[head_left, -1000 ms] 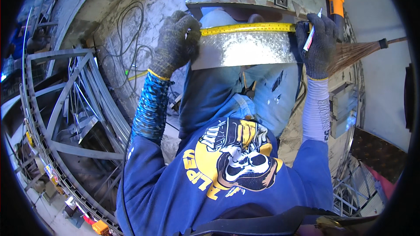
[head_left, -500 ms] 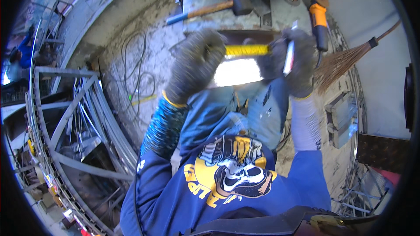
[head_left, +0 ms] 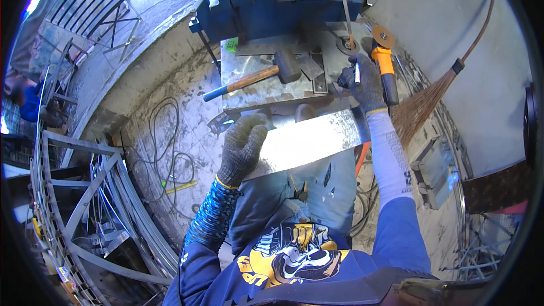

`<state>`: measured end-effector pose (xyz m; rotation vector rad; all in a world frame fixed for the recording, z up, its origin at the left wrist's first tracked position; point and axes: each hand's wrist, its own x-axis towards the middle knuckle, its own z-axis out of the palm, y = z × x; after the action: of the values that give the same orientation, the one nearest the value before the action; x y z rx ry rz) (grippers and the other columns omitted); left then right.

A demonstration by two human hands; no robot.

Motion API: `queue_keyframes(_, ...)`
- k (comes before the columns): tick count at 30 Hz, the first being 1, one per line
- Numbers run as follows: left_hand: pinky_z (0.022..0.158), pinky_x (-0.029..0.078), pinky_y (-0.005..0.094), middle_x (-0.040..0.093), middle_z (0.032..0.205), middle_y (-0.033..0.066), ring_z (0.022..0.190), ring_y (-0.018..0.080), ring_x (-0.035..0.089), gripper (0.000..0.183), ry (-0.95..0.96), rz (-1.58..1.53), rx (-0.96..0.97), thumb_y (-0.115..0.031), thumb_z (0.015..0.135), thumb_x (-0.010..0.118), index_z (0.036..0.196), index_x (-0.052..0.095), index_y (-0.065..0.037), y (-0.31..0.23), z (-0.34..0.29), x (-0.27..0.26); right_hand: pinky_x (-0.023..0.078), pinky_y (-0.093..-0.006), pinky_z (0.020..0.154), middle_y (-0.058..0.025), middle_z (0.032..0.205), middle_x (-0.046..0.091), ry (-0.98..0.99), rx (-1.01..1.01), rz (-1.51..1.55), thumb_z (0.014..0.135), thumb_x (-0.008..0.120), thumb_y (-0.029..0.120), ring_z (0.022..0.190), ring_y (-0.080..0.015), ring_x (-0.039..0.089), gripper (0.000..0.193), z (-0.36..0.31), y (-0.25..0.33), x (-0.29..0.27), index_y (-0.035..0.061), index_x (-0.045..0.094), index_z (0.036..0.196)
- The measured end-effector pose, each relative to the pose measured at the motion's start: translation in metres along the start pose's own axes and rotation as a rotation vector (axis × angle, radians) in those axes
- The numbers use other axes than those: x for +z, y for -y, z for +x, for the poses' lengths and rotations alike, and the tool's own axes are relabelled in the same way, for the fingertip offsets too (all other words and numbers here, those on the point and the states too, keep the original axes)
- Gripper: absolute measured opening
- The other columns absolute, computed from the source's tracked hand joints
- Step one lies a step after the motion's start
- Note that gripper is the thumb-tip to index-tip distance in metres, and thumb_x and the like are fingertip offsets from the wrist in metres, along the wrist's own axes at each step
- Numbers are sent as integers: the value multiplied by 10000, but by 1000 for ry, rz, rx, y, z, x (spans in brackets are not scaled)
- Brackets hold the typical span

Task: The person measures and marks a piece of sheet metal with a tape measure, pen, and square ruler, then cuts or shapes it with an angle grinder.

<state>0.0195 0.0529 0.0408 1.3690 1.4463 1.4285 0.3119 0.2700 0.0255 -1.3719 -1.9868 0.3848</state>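
Pinched at one end by the left hand (head_left: 242, 150) alone, the metal sheet (head_left: 311, 140) could tip, the right hand (head_left: 367, 84) clutching a pen (head_left: 357, 73) near the bench's (head_left: 277, 92) front right corner.

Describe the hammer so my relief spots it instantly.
Below the large blue machine sits a grey metal bench. On it lies the hammer, handle jutting past the left edge. Its dark head and blue-ended wooden handle distinguish it from the orange grinder at right.

Grey worktable (head_left: 233, 69): hammer (head_left: 266, 72), round disc (head_left: 344, 46) on top. Concrete floor (head_left: 195, 88): looped black cable (head_left: 178, 112), yellow strip (head_left: 181, 187).
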Motion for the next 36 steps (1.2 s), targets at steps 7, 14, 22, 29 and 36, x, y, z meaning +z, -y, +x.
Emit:
queue_keyframes(7, 744, 441, 298, 427, 906, -12, 756, 123, 425, 450, 99, -256, -152, -247, 838, 644, 1215, 518, -35, 8, 43, -18, 507, -462, 1002, -214, 1226, 685, 131, 36, -155, 872, 729, 285, 1147, -399, 650, 468, 48, -52, 22, 68, 629, 1274)
queue_keyframes(14, 744, 492, 285, 535, 1039, 61, 817, 131, 543, 318, -32, -243, -164, -5, 864, 568, 1179, 533, -38, 10, 65, 0, 510, -452, 992, -216, 1234, 679, 19, 17, -150, 917, 692, 220, 1152, -395, 646, 403, 53, -57, 26, 73, 636, 1288)
queue_keyframes(22, 696, 510, 267, 616, 966, 55, 750, 106, 581, 190, 277, 258, -3, -44, 1008, 545, 1187, 607, -33, 26, 91, -21, 513, -456, 980, -157, 1257, 682, 155, -79, -142, 953, 650, 245, 1148, -384, 651, 334, 25, -33, 32, 122, 636, 1263)
queue_keyframes(29, 710, 519, 394, 634, 888, 120, 804, 241, 623, 362, 137, 804, 146, -248, 848, 773, 1128, 620, -77, 53, 137, -58, 531, -428, 972, -167, 1243, 692, -15, -323, -187, 938, 696, 233, 1138, -343, 678, 345, 70, -14, 83, 109, 661, 1258)
queue_keyframes(36, 806, 585, 461, 737, 1099, 195, 955, 377, 729, 505, 262, 922, 57, -297, 892, 763, 1351, 593, -173, 75, 135, -58, 506, -502, 1029, -263, 1322, 632, 653, -55, -651, 788, 746, 283, 1200, -434, 633, 645, 118, 8, 118, 58, 574, 1368)
